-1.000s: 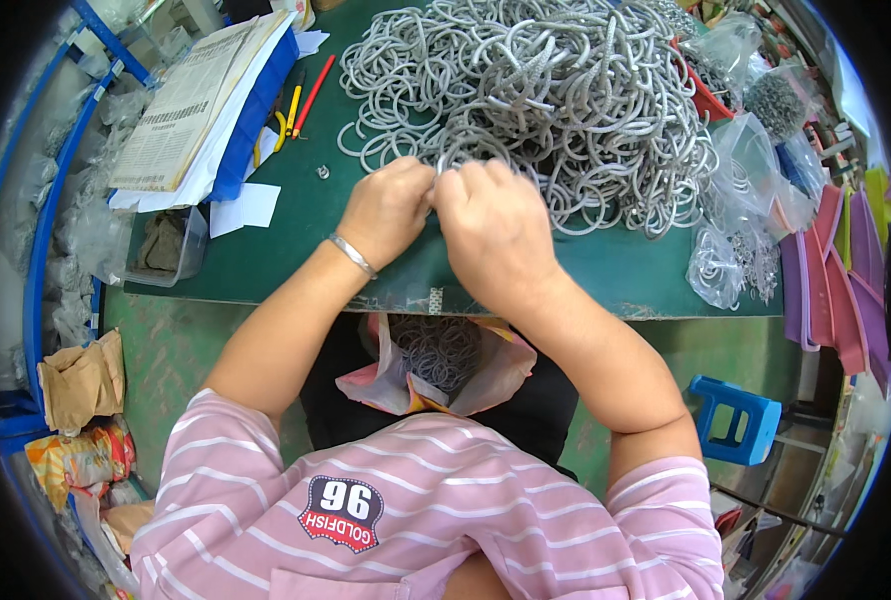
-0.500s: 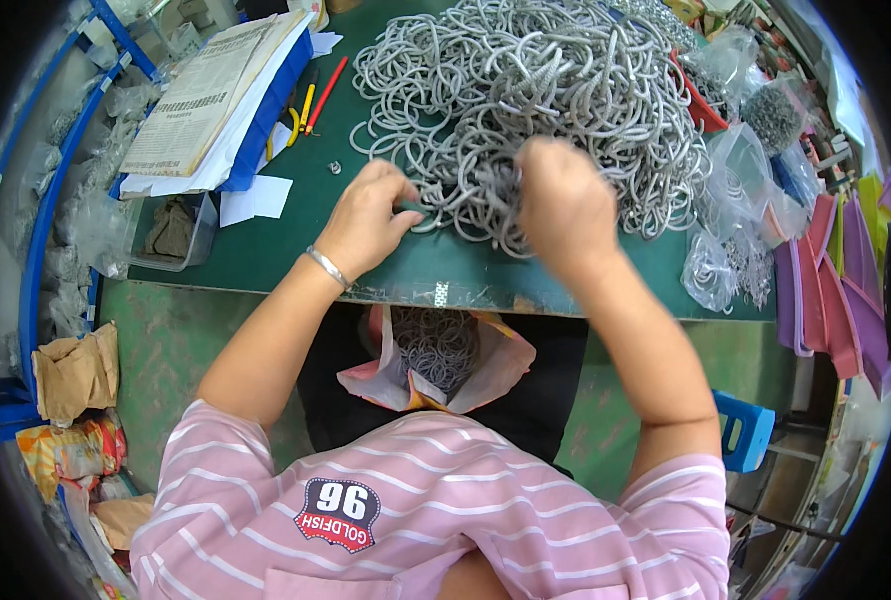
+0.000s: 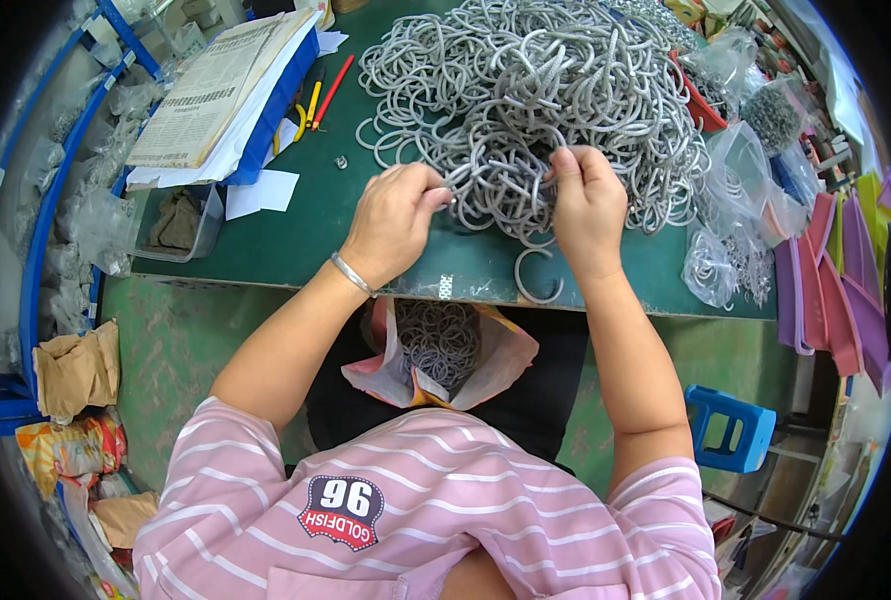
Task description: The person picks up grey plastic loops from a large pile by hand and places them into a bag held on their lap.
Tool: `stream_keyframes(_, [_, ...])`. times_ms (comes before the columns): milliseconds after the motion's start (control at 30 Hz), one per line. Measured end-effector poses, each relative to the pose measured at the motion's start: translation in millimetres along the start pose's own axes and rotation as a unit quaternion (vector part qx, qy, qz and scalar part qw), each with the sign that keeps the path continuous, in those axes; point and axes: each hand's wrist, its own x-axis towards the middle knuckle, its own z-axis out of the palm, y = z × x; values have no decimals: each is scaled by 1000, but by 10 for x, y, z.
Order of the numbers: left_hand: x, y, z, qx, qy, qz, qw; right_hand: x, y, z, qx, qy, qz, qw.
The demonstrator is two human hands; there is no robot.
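Fingers (image 3: 424, 178) Among Grey Rings (image 3: 556, 75)

My left hand (image 3: 388, 218) has thumb and forefinger pinching the end of one ring. On my right hand (image 3: 593, 212) the fingers are curled and the thumb is pressed close to the forefinger, touching another ring; whether it is gripped, I cannot tell. Between and beyond my hands, the rings lie in one big heap upon the green table (image 3: 266, 245). One single ring (image 3: 520, 280) rests at the edge, just beside my right wrist. Below this edge, an open bag (image 3: 368, 378) contains more rings. Farther left are a red pen (image 3: 334, 92) and a newspaper (image 3: 201, 110).
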Motion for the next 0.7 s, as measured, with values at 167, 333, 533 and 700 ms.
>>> stream_keyframes(167, [56,248,-43,68,23,43,997,-169,-271,134,-153,-26,-239,959])
stream_keyframes(333, [93,-139,92,-126,31,-211,969,-89,240,-35,25,-11,74,997])
stream_keyframes(533, [85,129,197,37,62,-4,997,-660,-90,375,-131,-38,-322,937])
stream_keyframes(700, [-17,170,-140,-84,107,-172,976,-359,-76,-29,28,-20,6,999])
